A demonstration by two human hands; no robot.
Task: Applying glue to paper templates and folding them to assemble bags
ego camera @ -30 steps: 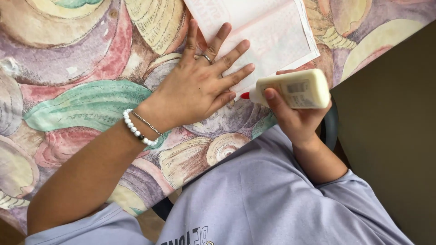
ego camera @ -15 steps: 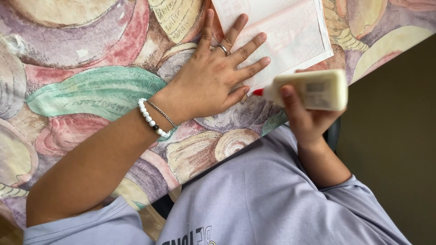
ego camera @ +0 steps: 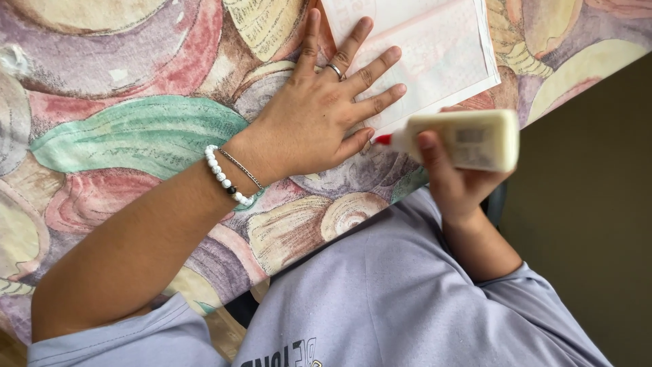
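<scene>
My left hand [ego camera: 326,109] lies flat with fingers spread, pressing on the near corner of a white paper sheet [ego camera: 435,54] with faint pink print. It wears a ring, and a white bead bracelet circles the wrist. My right hand [ego camera: 455,183] grips a cream-white glue bottle [ego camera: 468,139] held sideways. The bottle's red tip [ego camera: 382,139] points left at the paper's edge, close to my left thumb.
A tablecloth [ego camera: 136,136] patterned with large shells in pink, green and cream covers the table. The table edge runs diagonally from lower left to upper right. My lap in a lilac-grey shirt [ego camera: 394,299] is below it. A dark floor [ego camera: 591,204] lies at right.
The glue bottle has swung from pointing away to lying sideways, its red tip now turned toward the paper's edge by my left thumb. My left hand stays spread on the sheet.
</scene>
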